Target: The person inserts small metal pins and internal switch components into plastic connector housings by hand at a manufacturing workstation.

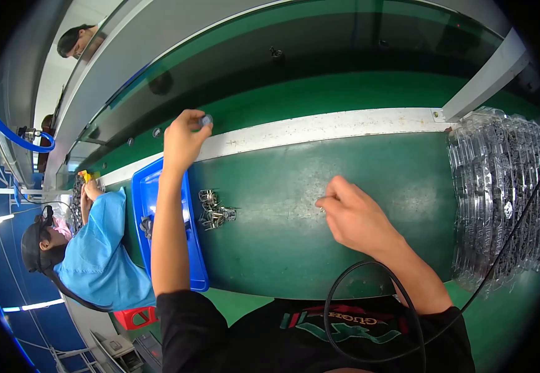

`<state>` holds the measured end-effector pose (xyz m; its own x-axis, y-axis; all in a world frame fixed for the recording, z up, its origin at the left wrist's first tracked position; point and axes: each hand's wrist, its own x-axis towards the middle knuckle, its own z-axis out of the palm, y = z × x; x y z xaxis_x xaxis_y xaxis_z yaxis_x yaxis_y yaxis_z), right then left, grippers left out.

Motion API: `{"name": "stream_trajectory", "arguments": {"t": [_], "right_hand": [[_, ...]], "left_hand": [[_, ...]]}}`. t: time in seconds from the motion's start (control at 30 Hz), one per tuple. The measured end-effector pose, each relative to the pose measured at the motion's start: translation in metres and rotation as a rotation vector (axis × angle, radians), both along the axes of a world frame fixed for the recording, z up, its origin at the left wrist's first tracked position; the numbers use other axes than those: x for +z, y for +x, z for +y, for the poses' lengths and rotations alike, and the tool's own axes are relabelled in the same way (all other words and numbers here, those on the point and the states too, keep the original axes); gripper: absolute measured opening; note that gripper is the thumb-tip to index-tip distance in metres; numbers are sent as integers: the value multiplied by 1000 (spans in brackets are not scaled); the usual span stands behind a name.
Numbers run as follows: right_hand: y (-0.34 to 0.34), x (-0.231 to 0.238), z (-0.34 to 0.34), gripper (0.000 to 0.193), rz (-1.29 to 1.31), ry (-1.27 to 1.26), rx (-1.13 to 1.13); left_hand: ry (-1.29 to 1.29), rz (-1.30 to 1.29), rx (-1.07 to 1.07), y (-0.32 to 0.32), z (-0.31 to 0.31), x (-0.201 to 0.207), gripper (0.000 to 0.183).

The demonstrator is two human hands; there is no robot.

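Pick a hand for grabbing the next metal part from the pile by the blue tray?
Right, probably. The left hand is raised at the white strip, already pinching a small part. The right hand rests low on the green mat, seemingly free, beside the pile.

Green workbench [344, 248] with white strip [319, 127], grey rail [487, 74], blue wall [2, 267] at left.

blue tray [199, 261] left | clear blister trays [500, 199] stacked right | co-worker in blue [99, 248] | black cable [369, 311]
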<state>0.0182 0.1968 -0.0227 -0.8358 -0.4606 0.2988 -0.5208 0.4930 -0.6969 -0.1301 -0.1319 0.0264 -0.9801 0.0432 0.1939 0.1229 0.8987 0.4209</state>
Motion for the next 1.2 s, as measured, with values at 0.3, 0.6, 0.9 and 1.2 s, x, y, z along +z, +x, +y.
{"name": "stream_trajectory", "arguments": {"t": [0.3,0.6,0.9,1.2], "right_hand": [[-8,13,12,15,-496,-810,-83],[-9,17,10,14,-43,-471,-150],[-9,3,4,17,57,-428,-174],[-15,-7,6,22,69,-308,-179]], "left_hand": [[866,-192,-204,146,143,-17,42],[1078,-252,-258,154,164,-41,45],[1116,-277,-268,153,159,-39,47],[605,-305,-164,102,137,-9,21]]}}
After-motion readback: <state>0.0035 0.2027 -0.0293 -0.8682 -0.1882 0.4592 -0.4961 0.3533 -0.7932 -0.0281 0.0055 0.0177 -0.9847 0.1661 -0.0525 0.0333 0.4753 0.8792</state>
